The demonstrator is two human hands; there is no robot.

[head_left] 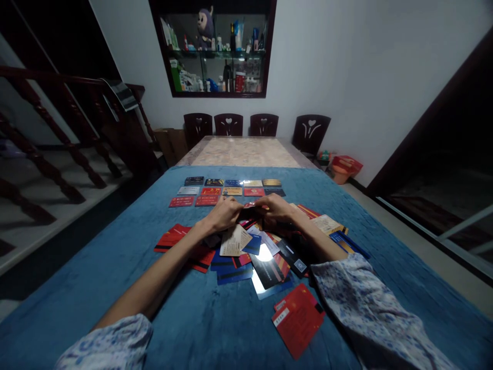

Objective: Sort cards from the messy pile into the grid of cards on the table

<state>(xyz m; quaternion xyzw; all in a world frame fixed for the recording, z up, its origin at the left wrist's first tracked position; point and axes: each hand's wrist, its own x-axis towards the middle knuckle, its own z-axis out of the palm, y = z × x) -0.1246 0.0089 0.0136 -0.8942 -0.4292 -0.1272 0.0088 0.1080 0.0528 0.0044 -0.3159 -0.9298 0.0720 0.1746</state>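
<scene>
My left hand (pixel 227 211) and my right hand (pixel 276 208) meet above a loose pile of plastic cards. Both have curled fingers, closed on a dark reddish card (pixel 249 205) between them; the fingers cover most of it. Beneath and nearer to me, the pile holds a cream card (pixel 231 242), a black card (pixel 265 264), blue cards (pixel 234 274) and others that overlap. Red cards (pixel 174 237) lie by my left forearm. Beyond my hands, several cards form rows, among them a red card (pixel 182 201) and a gold card (pixel 271 182).
A blue cloth (pixel 127 257) covers the near part of the table, with the marbled tabletop (pixel 246 150) bare beyond it. Two red cards (pixel 299 319) lie close to me. Blue cards (pixel 348 243) sit beside my right forearm. Dark chairs (pixel 228 125) line the far side.
</scene>
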